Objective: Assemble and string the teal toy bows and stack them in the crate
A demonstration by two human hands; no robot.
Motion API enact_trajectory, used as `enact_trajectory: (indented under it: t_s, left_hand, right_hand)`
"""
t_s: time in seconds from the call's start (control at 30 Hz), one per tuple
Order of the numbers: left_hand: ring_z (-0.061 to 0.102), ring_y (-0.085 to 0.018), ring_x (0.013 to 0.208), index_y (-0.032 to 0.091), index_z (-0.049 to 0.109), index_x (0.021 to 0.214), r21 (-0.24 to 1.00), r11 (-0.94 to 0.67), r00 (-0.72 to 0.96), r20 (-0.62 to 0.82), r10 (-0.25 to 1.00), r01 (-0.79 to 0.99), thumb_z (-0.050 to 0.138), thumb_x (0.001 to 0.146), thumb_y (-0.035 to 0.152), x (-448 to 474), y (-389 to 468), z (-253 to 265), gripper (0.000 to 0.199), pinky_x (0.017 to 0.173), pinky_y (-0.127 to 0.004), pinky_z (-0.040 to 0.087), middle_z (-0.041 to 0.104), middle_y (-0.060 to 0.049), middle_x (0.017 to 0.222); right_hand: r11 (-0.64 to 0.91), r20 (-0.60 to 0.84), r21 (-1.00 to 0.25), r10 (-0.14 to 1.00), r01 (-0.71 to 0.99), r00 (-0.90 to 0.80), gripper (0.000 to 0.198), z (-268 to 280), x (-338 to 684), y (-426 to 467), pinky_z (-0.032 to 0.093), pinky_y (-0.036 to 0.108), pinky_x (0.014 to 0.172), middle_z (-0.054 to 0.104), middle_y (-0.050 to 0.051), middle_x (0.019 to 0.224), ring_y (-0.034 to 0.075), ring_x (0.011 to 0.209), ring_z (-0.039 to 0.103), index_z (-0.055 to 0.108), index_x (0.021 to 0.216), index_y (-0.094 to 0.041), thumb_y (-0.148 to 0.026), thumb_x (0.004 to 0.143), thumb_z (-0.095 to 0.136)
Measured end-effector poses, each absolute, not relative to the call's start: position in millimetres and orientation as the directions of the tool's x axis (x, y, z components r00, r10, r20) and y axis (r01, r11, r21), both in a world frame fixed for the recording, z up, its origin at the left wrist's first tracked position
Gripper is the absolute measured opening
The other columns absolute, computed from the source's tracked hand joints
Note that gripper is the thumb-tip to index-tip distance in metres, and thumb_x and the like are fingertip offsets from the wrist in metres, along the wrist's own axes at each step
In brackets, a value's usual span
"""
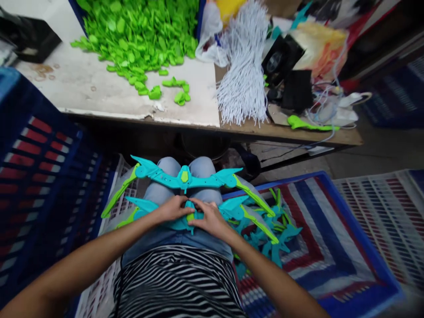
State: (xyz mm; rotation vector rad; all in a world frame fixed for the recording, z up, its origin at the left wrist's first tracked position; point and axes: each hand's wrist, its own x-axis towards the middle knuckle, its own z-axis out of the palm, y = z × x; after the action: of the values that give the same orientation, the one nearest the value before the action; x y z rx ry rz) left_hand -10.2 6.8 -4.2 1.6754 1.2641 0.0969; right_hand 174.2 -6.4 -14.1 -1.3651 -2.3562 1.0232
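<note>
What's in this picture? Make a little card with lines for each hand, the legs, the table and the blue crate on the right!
Left hand: on the middle of the nearer turquoise-and-green plastic bow shape
Right hand: also on its middle
Legs: blue jeans, both bow shapes over them, including a farther matching one
Table: pile of small bright-green plastic pieces; bundle of thin white strings
Blue crate: striped inside, holding turquoise and green plastic parts

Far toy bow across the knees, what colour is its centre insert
The centre insert on the far toy bow is lime green, clearest in the head view.
</note>
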Motion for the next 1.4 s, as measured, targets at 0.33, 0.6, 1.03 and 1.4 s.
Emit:
enact_trajectory:
  t_s: [0.33, 0.6, 1.03, 1.4]
  left_hand:
    - [0.039, -0.037, 0.131, 0.016, 0.027, 0.145, 0.478, -0.322, 0.474, -0.239, 0.848, 0.817, 0.068, 0.075, 0.021, 10, -62, -16, 0.081, 0.100, -0.051, 0.041, 0.016, -0.023, 0.152]
    - [0.045, -0.031, 0.126, 0.013, 0.033, 0.144, 0.464, -0.180, 0.430, -0.516, 0.741, 0.867, 0.062, 0.075, 0.012, 10, -12, 27, 0.075, 0.104, -0.040, 0.041, 0.034, -0.017, 0.148]
    - [0.049, -0.017, 0.064, 0.016, 0.057, 0.072, 0.742, 0.057, 0.580, -0.566, 0.586, 0.667, 0.065, 0.067, 0.046, -19, 25, 8, 0.031, 0.054, -0.026, 0.030, 0.051, 0.000, 0.065]
    - [0.044, -0.016, 0.066, 0.015, 0.057, 0.067, 0.822, 0.175, 0.633, -0.537, 0.558, 0.542, 0.059, 0.066, 0.058, -31, 41, -8, 0.044, 0.058, -0.026, 0.031, 0.050, 0.000, 0.065]
  right_hand:
    - [0.477, 0.358, -0.387, 0.867, 0.789, -0.348, 0.028, 83, 116, 242, 0.043, 0.037, 0.093, 0.069, 0.010, 0.104, 0.023, 0.100, 0.060, 0.071, 0.098, -0.016, -0.019, 0.087, 0.045]
    - [0.236, 0.186, -0.249, 0.963, 0.939, -0.193, 0.030, 113, 42, 343, 0.046, 0.040, 0.089, 0.063, 0.020, 0.113, 0.031, 0.110, 0.056, 0.068, 0.104, -0.008, -0.025, 0.081, 0.060]
    - [-0.003, -0.049, -0.389, 0.999, 0.921, -0.017, 0.019, 117, 121, 277, 0.050, 0.033, 0.069, 0.070, 0.012, 0.078, 0.025, 0.076, 0.065, 0.069, 0.071, -0.014, -0.024, 0.076, 0.054]
    - [0.649, 0.247, -0.260, 0.760, 0.715, -0.601, 0.018, 95, 150, 278, 0.038, 0.042, 0.096, 0.065, 0.009, 0.111, 0.026, 0.109, 0.052, 0.065, 0.087, -0.017, -0.011, 0.073, 0.055]
